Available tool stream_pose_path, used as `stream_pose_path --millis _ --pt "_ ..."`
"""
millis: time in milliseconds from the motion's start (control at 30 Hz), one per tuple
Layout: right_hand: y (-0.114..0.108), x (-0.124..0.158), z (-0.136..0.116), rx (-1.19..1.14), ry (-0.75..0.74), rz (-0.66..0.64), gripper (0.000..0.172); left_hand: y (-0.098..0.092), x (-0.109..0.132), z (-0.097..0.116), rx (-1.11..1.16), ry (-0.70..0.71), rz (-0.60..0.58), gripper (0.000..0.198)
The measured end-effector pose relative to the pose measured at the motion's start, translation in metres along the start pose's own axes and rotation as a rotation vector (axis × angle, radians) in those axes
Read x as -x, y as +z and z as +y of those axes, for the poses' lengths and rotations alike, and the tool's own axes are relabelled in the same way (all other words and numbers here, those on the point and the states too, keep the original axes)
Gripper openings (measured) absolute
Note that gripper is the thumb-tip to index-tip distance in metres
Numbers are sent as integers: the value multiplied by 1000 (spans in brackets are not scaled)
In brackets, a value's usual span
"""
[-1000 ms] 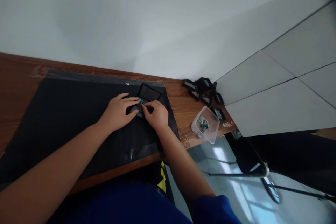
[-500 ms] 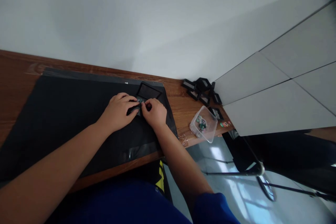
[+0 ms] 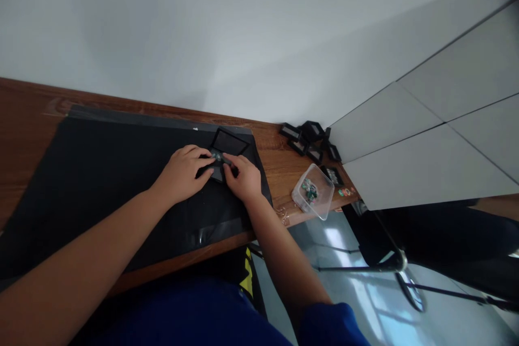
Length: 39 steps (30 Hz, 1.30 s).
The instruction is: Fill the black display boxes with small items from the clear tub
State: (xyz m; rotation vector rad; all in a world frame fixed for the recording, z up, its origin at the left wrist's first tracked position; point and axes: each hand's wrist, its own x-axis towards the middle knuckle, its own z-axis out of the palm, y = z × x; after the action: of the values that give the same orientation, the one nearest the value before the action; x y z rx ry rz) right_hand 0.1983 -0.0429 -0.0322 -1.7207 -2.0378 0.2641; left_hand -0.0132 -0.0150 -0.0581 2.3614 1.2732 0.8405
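Note:
A small open black case lies on a black mat that covers the wooden table. My left hand rests on the near half of the case with its fingers curled over it. My right hand meets it from the right, and its fingertips pinch a small greenish piece over the case's base. The case's lid stands open just beyond both hands. The base itself is mostly hidden under my fingers.
A clear plastic box with small green and dark pieces sits near the table's right corner. Several small black cases lie piled against the wall behind it. Small coloured bits lie at the table's edge. A chair frame stands on the floor to the right.
Both hands stay on the case. My right-hand fingers have shifted a little around the small piece, and the view has tilted slightly.

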Motion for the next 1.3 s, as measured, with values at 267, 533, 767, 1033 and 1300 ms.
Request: stream_pose_path --millis 267,533,767,1033,1300 --pt "4 -7 -5 60 23 -55 38 1 2 3 13 -58 -27 46" --pt "3 -2 -3 28 12 -30 31 2 3 3 -57 -39 -20 45" --pt "5 -9 -5 4 64 -24 29 0 4 7 -127 -9 -35 44" --pt "12 -12 -13 29 133 22 24 -3 4 16 -223 -5 -21 45" --pt "9 -11 -22 88 165 8 15 1 5 18 -274 39 13 50"
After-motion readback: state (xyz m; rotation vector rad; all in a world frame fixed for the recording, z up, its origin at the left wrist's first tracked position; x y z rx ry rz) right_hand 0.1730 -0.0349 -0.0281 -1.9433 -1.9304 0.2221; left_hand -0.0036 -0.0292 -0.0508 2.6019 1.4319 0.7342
